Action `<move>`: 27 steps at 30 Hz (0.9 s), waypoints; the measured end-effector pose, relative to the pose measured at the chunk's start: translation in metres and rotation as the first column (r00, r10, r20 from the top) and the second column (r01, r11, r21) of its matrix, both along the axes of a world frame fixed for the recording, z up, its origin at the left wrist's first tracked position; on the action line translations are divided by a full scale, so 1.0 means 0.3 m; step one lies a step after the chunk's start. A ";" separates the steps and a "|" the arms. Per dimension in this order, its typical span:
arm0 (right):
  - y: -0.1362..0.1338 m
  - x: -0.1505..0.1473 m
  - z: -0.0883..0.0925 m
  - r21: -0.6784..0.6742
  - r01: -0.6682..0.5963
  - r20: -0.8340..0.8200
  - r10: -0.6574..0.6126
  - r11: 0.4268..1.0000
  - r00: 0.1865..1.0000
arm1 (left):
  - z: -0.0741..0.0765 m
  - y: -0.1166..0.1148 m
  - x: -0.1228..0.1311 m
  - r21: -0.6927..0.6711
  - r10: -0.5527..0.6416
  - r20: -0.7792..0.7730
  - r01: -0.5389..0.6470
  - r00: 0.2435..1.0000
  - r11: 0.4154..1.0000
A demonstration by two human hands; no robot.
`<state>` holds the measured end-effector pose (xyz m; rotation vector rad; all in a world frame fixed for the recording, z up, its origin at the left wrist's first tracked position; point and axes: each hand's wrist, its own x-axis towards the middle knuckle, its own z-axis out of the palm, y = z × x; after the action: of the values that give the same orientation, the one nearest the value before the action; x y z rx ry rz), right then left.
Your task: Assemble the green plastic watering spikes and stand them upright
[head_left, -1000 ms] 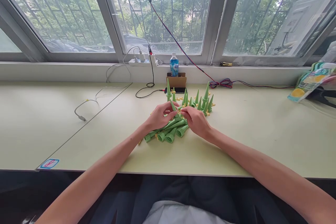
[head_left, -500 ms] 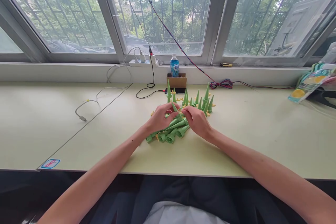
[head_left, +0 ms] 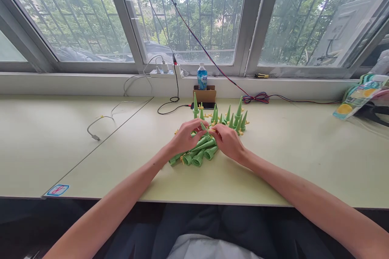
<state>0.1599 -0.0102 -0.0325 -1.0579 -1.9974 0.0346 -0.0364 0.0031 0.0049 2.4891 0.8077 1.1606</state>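
Observation:
My left hand (head_left: 187, 134) is closed on a green cone (head_left: 203, 127), whose tip shows between thumb and fingers. Touching its side, my right hand (head_left: 226, 139) pinches a small yellow piece (head_left: 212, 130). Under and in front of my hands lie several green cones on their sides, with the hollow end of one cone (head_left: 197, 160) facing me. Behind my hands stand several upright green cones, among them a tall cone (head_left: 238, 109), with small yellow pieces at their sides. My fingers hide part of the held cone.
A blue-labelled bottle (head_left: 202, 77) stands in a small cardboard box (head_left: 204, 95), behind a dark phone (head_left: 208, 105) on the table (head_left: 304, 158). A white cable (head_left: 95, 136) lies left, a coiled red-blue cable (head_left: 258, 97) at the back, and plastic packaging (head_left: 355, 99) far right.
The tip of the held cone has tilted and dropped slightly. More of the yellow piece shows at my right fingertips. Both hands have otherwise barely moved.

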 end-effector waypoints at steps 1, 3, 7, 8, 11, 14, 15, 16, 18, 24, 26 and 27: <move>0.000 0.000 -0.001 -0.002 0.004 0.002 -0.004 1.000 1.000 | 0.000 0.000 -0.001 0.017 -0.010 -0.008 0.010 1.000 1.000; -0.001 -0.001 -0.001 -0.010 0.014 0.011 -0.014 1.000 1.000 | 0.002 -0.001 -0.003 0.032 -0.031 -0.016 0.032 0.999 0.999; -0.005 -0.001 0.005 -0.029 0.038 0.034 -0.037 0.999 0.999 | 0.006 -0.004 -0.003 0.045 -0.064 0.005 0.063 0.998 0.997; -0.006 -0.002 0.006 -0.030 0.041 0.034 -0.040 0.999 0.999 | 0.007 -0.005 -0.002 0.053 -0.069 0.017 0.068 0.997 0.996; -0.010 -0.003 0.012 -0.021 0.058 0.021 -0.057 0.998 0.998 | 0.007 -0.006 0.001 0.023 -0.079 0.071 0.077 0.994 0.997; -0.012 -0.004 0.019 0.006 0.083 -0.020 -0.083 0.997 0.996 | 0.007 -0.004 0.003 -0.099 -0.068 0.139 0.083 0.988 0.992; -0.013 -0.003 0.022 0.015 0.089 -0.038 -0.089 0.996 0.995 | 0.008 -0.002 0.003 -0.144 -0.056 0.163 0.080 0.985 0.986; -0.014 -0.003 0.025 0.024 0.093 -0.057 -0.092 0.995 0.994 | 0.009 0.000 0.003 -0.187 -0.038 0.190 0.074 0.981 0.980; -0.014 -0.002 0.030 0.043 0.093 -0.094 -0.089 0.995 0.992 | 0.013 0.005 0.003 -0.270 0.004 0.233 0.061 0.972 0.961; -0.019 -0.006 0.030 0.083 0.031 -0.124 -0.020 0.996 0.992 | 0.037 -0.001 0.006 -0.539 -0.005 0.224 0.128 0.974 0.832; -0.020 -0.008 0.027 0.082 0.008 -0.121 0.002 0.997 0.993 | 0.048 -0.011 0.006 -0.603 -0.054 0.212 0.174 0.976 0.778; -0.020 -0.009 0.025 0.080 -0.001 -0.122 0.011 0.997 0.992 | 0.052 -0.016 0.005 -0.625 -0.066 0.209 0.185 0.976 0.758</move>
<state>0.1573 -0.0162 -0.0250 -0.9757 -1.8765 0.0224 -0.0348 -0.0016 0.0206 1.8099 0.8011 0.8441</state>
